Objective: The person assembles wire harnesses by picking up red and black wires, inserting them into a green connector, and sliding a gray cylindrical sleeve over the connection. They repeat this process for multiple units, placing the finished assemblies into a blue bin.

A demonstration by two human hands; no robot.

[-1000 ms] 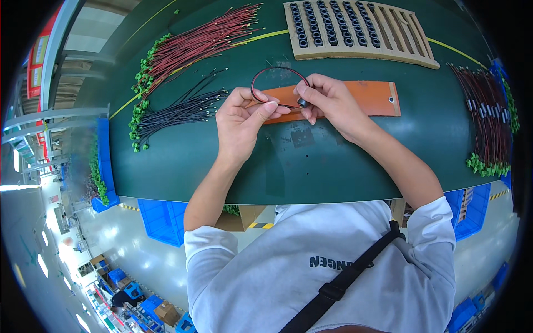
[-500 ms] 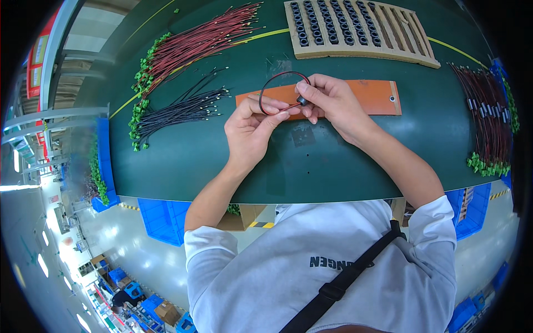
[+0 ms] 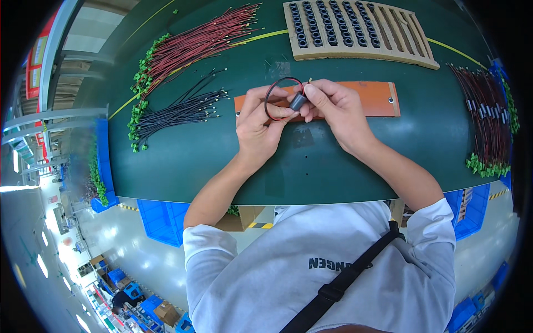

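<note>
Between my hands, above an orange board [image 3: 372, 94], is a dark grey ferrite core [image 3: 298, 101], a short cylinder. A red and black wire [image 3: 268, 95] loops up from it on the left. My left hand [image 3: 260, 125] is closed, its thumb and fingers pinching the core from the left with the wire beside it. My right hand [image 3: 344, 111] is closed too, thumb and forefinger gripping the wire by its end, whose tip shows just above them. Some of the fingertips are hidden behind the core.
Red wires [image 3: 194, 41] and black wires [image 3: 177, 108] with green connectors lie at the left. A cardboard tray [image 3: 366, 54] holds rows of ferrite cores at the back. Wires with cores fitted [image 3: 488, 111] lie at the right. Blue bins [image 3: 161, 219] stand below the table's front edge.
The core has turned and now shows plainly between my hands. My left hand has moved right, toward it. The wire loop has shifted and tightened, and a wire tip now shows by my right thumb.
</note>
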